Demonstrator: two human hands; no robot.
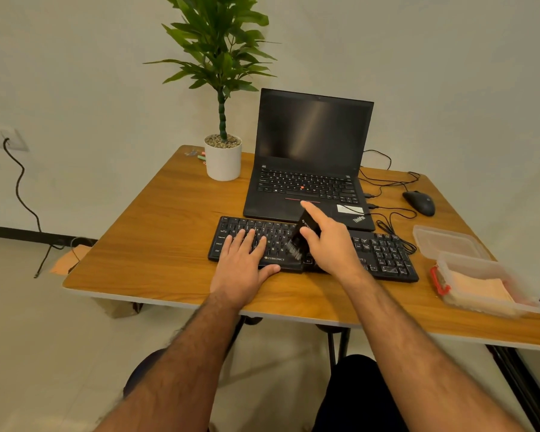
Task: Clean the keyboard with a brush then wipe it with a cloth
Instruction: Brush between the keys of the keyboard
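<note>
Right hand [328, 244] is closed around the brush [300, 238], bristles held down on the middle of the keyboard [384, 254], whose long axis runs left-right along the bench [156, 219], while the left hand [242, 263] is laid flat, fingers straight, on its left keys.

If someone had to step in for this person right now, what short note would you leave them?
Left hand: flat, fingers straight, pressing on the left part of the keyboard to steady it.
Right hand: holds the black brush, bristles down on the keys near the middle, forefinger stretched along the handle.
Cloth: seems to be the folded peach piece in the open plastic box at the table's right edge, lid beside it.
Done: brushing is under way; how much is covered cannot be told.
Left: finish brushing, then take the cloth and wipe the keyboard.
</note>
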